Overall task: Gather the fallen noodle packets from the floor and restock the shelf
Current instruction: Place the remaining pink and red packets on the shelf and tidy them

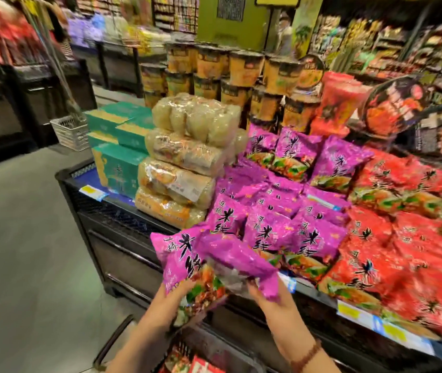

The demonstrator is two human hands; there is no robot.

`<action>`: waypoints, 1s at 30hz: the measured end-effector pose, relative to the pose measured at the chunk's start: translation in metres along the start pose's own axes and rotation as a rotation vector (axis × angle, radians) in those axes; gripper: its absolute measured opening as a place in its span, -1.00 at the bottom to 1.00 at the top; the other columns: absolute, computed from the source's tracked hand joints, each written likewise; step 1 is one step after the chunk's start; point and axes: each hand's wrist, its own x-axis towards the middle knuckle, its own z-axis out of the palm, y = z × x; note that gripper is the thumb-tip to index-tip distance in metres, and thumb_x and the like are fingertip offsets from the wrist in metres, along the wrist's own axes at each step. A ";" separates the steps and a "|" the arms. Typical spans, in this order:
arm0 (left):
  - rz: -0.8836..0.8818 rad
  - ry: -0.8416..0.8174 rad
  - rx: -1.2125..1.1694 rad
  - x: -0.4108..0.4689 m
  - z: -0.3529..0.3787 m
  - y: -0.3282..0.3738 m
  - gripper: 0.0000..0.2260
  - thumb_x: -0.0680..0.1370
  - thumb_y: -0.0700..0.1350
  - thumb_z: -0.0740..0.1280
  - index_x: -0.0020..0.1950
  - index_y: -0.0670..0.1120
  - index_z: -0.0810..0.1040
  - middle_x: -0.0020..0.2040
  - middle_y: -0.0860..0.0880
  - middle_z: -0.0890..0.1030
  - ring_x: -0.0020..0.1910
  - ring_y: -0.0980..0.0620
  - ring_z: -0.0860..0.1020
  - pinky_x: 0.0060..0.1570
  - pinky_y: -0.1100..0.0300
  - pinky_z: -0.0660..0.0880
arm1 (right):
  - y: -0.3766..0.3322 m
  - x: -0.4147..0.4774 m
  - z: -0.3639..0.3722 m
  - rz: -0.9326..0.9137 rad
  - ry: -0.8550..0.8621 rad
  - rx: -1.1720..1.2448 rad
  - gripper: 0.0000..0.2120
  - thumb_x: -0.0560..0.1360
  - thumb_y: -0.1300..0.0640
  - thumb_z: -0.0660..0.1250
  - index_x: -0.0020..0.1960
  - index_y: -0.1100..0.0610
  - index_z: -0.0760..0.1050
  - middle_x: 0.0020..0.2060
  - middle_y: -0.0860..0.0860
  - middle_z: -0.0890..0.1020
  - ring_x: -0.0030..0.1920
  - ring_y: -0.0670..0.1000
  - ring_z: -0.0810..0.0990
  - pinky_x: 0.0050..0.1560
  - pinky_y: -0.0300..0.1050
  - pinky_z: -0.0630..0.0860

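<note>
Head view: left hand (172,293) and right hand (267,296) clasp purple packets (184,254), seemingly two; the shelf's purple stack (271,232) lies just ahead, rightward.

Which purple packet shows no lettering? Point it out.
The purple packet in the right hand: its plain side faces up, while the others show black characters.
</note>
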 end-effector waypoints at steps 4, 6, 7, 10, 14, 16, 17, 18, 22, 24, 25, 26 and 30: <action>0.059 -0.055 -0.116 0.009 0.044 0.005 -0.68 0.53 -0.13 0.30 0.28 -0.02 0.54 -0.03 -0.07 0.72 -0.16 -0.02 0.69 -0.33 0.11 0.64 | -0.024 0.018 -0.041 -0.384 -0.384 -0.557 -0.32 0.36 -0.07 0.53 0.41 -0.18 0.33 0.52 -0.17 0.15 0.56 -0.04 -0.10 0.49 0.14 -0.06; 0.048 -0.114 -0.182 0.010 0.064 0.013 -0.67 0.45 -0.07 0.30 0.18 -0.06 0.63 -0.11 -0.09 0.72 -0.23 0.04 0.70 -0.44 0.17 0.59 | -0.039 0.027 -0.056 -0.360 -0.482 -0.567 -0.21 0.31 0.00 0.59 0.45 -0.14 0.31 0.54 -0.20 0.08 0.55 -0.08 -0.13 0.49 0.07 -0.09; 0.051 -0.102 -0.196 0.010 0.073 0.018 -0.65 0.37 -0.03 0.36 0.12 -0.09 0.66 -0.15 -0.10 0.72 -0.25 0.03 0.69 -0.43 0.16 0.60 | -0.045 0.035 -0.060 -0.383 -0.506 -0.522 -0.23 0.31 -0.06 0.57 0.44 -0.13 0.33 0.54 -0.19 0.09 0.55 -0.08 -0.11 0.49 0.04 -0.05; 0.103 -0.057 -0.097 0.030 0.075 0.018 -0.50 0.27 -0.10 0.52 0.13 -0.24 0.50 -0.32 0.00 0.70 -0.34 0.12 0.67 -0.39 0.21 0.60 | -0.059 0.057 -0.059 -0.413 -0.442 -0.412 -0.50 0.39 -0.48 0.19 0.23 -0.30 0.51 0.52 -0.04 0.20 0.54 -0.02 0.01 0.53 -0.04 -0.01; 0.166 -0.079 -0.104 0.044 0.094 0.028 -0.59 0.47 -0.22 0.32 0.33 -0.14 0.47 0.04 -0.14 0.70 0.03 -0.11 0.67 -0.05 0.00 0.64 | -0.051 0.074 -0.063 -0.321 -0.037 -0.159 -0.83 0.50 0.10 0.36 -0.07 -0.17 0.63 0.33 -0.23 0.47 0.41 -0.17 0.34 0.45 0.13 0.25; 0.213 -0.085 -0.093 0.045 0.104 0.034 -0.54 0.41 -0.21 0.34 0.31 -0.05 0.49 0.12 -0.17 0.67 0.07 -0.16 0.65 -0.01 -0.03 0.62 | -0.048 0.082 -0.068 -0.336 0.030 -0.292 -0.58 0.45 0.21 0.43 0.06 -0.32 0.53 0.38 -0.39 0.30 0.44 -0.27 0.21 0.48 0.07 0.21; 0.228 -0.083 -0.086 0.045 0.108 0.038 -0.56 0.40 -0.21 0.34 0.28 -0.05 0.51 0.10 -0.17 0.68 0.04 -0.13 0.66 -0.03 0.01 0.63 | -0.051 0.089 -0.073 -0.336 0.029 -0.378 -0.49 0.40 0.10 0.48 0.16 -0.41 0.44 0.41 -0.44 0.20 0.45 -0.32 0.11 0.49 0.02 0.17; 0.239 -0.106 -0.082 0.049 0.109 0.039 -0.59 0.40 -0.21 0.34 0.25 -0.05 0.52 0.08 -0.17 0.68 0.00 -0.10 0.67 -0.05 0.05 0.64 | -0.055 0.094 -0.077 -0.312 0.011 -0.462 -0.40 0.33 -0.06 0.50 0.23 -0.48 0.34 0.41 -0.46 0.13 0.45 -0.35 0.05 0.49 0.00 0.15; 0.223 -0.121 -0.028 0.053 0.111 0.051 -0.55 0.43 -0.19 0.45 0.31 -0.07 0.50 0.13 -0.19 0.66 0.07 -0.17 0.65 0.20 -0.06 0.51 | -0.067 0.120 -0.096 -0.214 -0.175 -0.631 -0.12 0.13 -0.38 0.44 0.33 -0.57 0.04 0.39 -0.41 0.20 0.43 -0.21 0.21 0.44 0.11 0.24; 0.216 -0.126 0.016 0.056 0.113 0.058 -0.45 0.33 -0.16 0.51 0.31 -0.08 0.51 0.14 -0.19 0.66 0.09 -0.17 0.64 0.23 -0.08 0.48 | -0.076 0.134 -0.104 -0.209 -0.278 -0.795 0.03 0.10 -0.43 0.44 0.40 -0.51 -0.10 0.47 -0.30 0.13 0.48 -0.14 0.14 0.45 0.15 0.21; 0.214 -0.114 0.036 0.058 0.114 0.063 -0.46 0.31 -0.18 0.51 0.28 -0.08 0.53 0.13 -0.19 0.66 0.07 -0.16 0.65 0.20 -0.07 0.51 | -0.083 0.142 -0.108 -0.193 -0.341 -0.829 0.07 0.08 -0.43 0.45 0.40 -0.50 -0.13 0.49 -0.27 0.09 0.50 -0.13 0.09 0.46 0.14 0.18; 0.212 -0.117 0.058 0.061 0.115 0.066 -0.49 0.30 -0.22 0.50 0.25 -0.09 0.55 0.10 -0.20 0.67 0.03 -0.15 0.66 0.14 -0.04 0.55 | -0.089 0.150 -0.112 -0.161 -0.403 -0.818 0.06 0.08 -0.40 0.47 0.39 -0.50 -0.12 0.50 -0.25 0.03 0.52 -0.13 0.02 0.48 0.13 0.15; 0.185 -0.106 0.123 0.071 0.120 0.078 -0.50 0.27 -0.14 0.49 0.20 -0.04 0.54 0.03 -0.15 0.70 -0.02 -0.10 0.68 0.14 0.01 0.54 | -0.105 0.177 -0.116 -0.133 -0.570 -0.890 -0.08 0.18 -0.20 0.59 0.34 -0.44 0.09 0.52 -0.21 -0.20 0.52 -0.13 -0.20 0.50 0.18 0.03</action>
